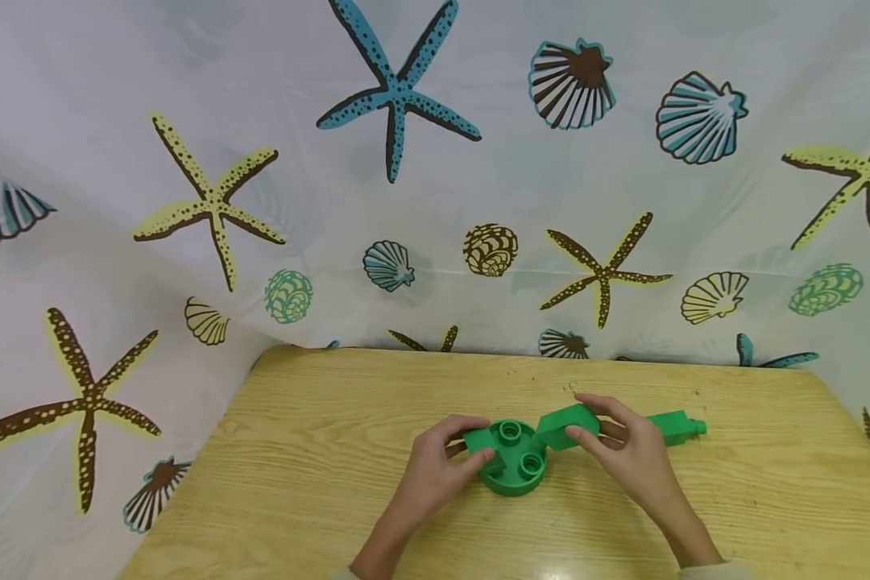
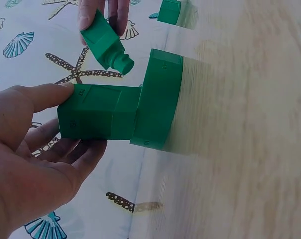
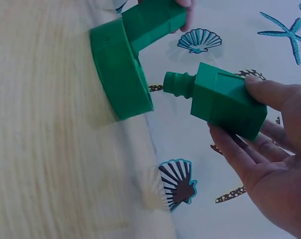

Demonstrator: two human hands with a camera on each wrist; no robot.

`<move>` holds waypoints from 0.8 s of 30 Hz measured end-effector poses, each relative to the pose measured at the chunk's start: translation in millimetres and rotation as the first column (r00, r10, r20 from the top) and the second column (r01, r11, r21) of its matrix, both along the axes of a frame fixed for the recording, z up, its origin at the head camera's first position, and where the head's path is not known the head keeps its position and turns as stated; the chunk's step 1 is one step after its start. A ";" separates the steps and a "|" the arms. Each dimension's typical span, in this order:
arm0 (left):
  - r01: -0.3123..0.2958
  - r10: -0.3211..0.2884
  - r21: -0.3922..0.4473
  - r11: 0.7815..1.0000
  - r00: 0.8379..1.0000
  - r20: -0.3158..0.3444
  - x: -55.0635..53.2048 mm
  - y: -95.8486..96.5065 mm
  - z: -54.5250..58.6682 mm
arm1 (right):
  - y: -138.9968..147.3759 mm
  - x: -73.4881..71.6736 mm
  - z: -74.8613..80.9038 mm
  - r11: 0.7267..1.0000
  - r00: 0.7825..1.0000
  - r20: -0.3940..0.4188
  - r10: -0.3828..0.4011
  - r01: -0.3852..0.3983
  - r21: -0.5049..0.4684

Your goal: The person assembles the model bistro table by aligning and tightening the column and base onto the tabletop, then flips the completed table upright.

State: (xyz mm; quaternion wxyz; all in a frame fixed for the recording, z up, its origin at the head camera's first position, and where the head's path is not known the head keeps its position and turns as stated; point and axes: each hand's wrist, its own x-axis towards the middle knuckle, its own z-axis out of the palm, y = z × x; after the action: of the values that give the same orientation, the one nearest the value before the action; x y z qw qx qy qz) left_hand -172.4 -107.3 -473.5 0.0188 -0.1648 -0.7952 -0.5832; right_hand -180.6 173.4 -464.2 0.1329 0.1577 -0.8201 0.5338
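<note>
On the table lies a round green base (image 1: 513,487) with raised ring sockets on its top. My left hand (image 1: 435,463) grips a green block (image 2: 98,112) by its upper end, thumb on one side and fingers on the other; the block stands upright on the base. Between thumb and fingers, my right hand (image 1: 634,455) holds a second green block (image 3: 230,102), tilted above the base's right side. Its ridged round peg (image 3: 178,83) points down toward the base, with a gap between them.
A third green block (image 1: 670,427) with a narrow round end lies on the table behind and right of my right hand. The wooden table (image 1: 319,451) meets a white cloth (image 1: 449,193) printed with starfish and shells at its back and left.
</note>
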 end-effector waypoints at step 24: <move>-0.028 0.029 0.012 1.000 0.999 -0.018 -0.2 3.0 -5.2 | -23.7 3.9 -16.6 0.995 0.994 -0.039 0.102 -0.101 0.012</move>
State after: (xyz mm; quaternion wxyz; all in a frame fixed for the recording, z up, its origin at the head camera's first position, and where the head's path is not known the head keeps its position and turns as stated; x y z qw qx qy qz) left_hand -172.6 -104.2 -478.7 0.0354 -0.1587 -0.7939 -0.5859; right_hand -176.7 149.8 -480.8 0.1210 0.2104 -0.8109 0.5325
